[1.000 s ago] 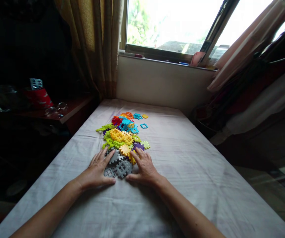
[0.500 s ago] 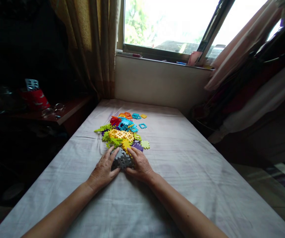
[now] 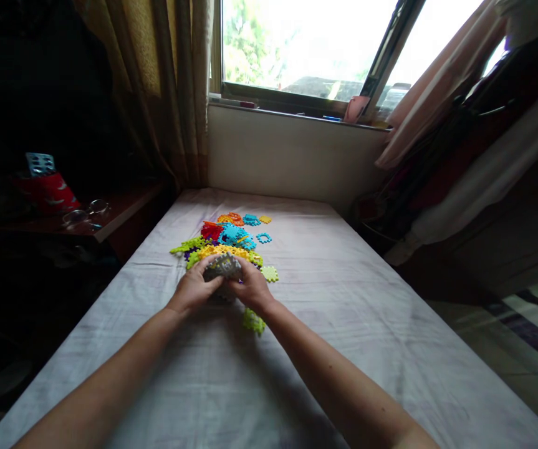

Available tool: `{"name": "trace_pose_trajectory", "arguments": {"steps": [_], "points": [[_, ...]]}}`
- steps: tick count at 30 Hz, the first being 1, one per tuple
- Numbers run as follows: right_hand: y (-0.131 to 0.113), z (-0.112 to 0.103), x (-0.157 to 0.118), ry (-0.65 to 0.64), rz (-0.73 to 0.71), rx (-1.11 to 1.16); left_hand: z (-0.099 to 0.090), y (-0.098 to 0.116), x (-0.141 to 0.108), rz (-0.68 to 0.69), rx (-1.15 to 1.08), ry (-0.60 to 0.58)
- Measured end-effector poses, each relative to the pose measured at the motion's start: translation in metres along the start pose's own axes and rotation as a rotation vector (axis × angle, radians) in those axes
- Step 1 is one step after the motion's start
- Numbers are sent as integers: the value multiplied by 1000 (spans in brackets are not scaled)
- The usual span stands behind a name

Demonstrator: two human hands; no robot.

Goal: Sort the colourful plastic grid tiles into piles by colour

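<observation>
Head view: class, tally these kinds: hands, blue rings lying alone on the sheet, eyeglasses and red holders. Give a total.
Hands (left hand, right hand): 2
Lone blue ring: 1
Eyeglasses, as a pair: 1
Red holder: 1
Total: 5
Pieces in the heap overlap too much to count.

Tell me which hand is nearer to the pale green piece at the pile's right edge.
Right. The right hand is just left of the pale green piece; the left hand is farther left, across the gray pieces.
</observation>
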State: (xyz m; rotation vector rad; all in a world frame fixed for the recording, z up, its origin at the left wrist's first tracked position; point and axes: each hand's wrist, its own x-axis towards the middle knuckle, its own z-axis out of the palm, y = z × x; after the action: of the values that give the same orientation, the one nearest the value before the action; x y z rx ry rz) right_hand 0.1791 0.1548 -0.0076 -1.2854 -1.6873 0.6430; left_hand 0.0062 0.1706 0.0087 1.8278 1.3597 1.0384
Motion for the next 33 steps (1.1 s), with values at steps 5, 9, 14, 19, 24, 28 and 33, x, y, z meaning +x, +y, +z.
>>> {"name": "trace_pose_trajectory", "arguments": {"steps": [5,9,14,19,24,28,33], "points": [[-4,-9,70,22,275,118,-10,5,65,-136,-41,47],[11,-32,88,55,317,47,-27,-5,89,-134,248,6],[34,-59,61,72,410,-274,-52,-29,92,-183,408,33],[34,-46,37,3,490,-589,-38,-48,86,-188,489,32],[23,-13,36,-2,383,-483,-6,-48,75,-132,464,33],[23,-1,42,96,376,-276,5,-41,69,-193,179,142],[33,6,53,167,401,-41,9,-33,64,-273,-228,178]]}}
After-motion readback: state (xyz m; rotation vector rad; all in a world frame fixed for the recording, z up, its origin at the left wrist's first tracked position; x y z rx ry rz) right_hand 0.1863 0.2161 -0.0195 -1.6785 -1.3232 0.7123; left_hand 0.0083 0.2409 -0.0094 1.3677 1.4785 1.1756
